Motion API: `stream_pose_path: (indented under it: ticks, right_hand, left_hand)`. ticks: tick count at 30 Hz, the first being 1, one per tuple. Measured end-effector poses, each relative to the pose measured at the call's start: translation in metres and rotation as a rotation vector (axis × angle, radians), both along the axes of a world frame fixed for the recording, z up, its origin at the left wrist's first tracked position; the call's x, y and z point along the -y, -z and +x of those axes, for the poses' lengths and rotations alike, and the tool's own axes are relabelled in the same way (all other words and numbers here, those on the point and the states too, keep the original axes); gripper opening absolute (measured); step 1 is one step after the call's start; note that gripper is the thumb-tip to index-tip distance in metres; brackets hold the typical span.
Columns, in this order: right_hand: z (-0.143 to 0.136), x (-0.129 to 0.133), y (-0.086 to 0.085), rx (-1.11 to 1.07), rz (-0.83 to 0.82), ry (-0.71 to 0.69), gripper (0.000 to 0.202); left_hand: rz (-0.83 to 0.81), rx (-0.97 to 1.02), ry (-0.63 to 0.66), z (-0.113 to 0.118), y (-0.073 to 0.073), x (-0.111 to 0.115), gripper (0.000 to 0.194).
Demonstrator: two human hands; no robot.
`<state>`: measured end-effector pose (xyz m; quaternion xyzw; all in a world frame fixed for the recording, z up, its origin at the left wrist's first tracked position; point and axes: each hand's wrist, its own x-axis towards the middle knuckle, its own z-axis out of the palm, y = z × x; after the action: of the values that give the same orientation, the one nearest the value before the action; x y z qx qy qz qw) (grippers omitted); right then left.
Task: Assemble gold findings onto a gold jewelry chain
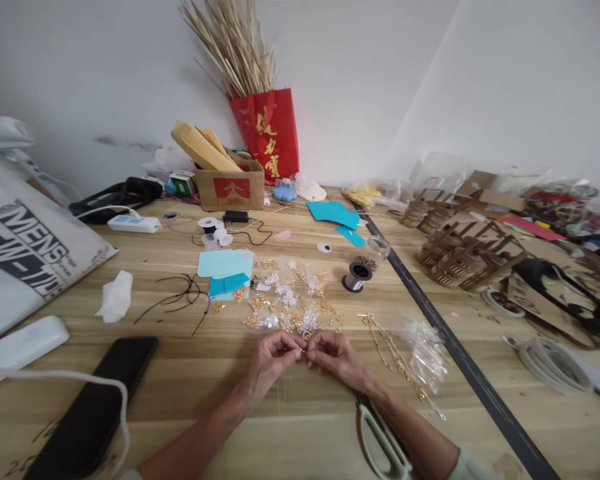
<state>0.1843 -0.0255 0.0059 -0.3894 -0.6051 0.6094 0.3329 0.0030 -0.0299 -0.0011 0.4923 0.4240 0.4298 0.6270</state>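
While hands (pixel 273 359) pinch unidentifiably tiny piece (pixel 303 351), wooden table (pixel 185 360) bears scattered beads (pixel 286 295); red bag (pixel 286 127) stands by pale wall (pixel 355 87)

We observed a plain, pale grey wall (pixel 340 60) behind the table (pixel 290 447). On the wall we noted a dark smudge (pixel 130 142), low on the left, and a faint diagonal line (pixel 425 80) right of centre; we could not determine what formed it. The table had a pale wood surface with streaked grain. We traced a dark strip (pixel 423 300) running obliquely across its right part towards the near edge. At the near left we located handwritten marks (pixel 17 467). We recorded soft, diffuse light throughout.
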Motion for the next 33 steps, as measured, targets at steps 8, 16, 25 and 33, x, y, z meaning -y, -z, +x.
stream_pose_path:
  ticks: [8,16,25,33]
  right_hand:
    - [-0.002,0.001,0.001,-0.030,0.035,-0.010,0.030]
    - [-0.003,0.007,-0.001,0.188,0.466,0.162,0.012]
    - [-0.006,0.012,0.005,0.251,0.675,0.140,0.007]
    - [-0.004,0.010,0.010,0.280,0.679,0.118,0.007]
  left_hand:
    - [-0.085,0.081,-0.047,0.002,-0.004,0.000,0.017]
    - [-0.111,0.007,-0.100,0.005,-0.001,-0.003,0.014]
    - [-0.070,0.013,-0.090,0.008,0.005,-0.003,0.015]
    - [-0.043,0.021,-0.072,0.007,0.007,-0.001,0.016]
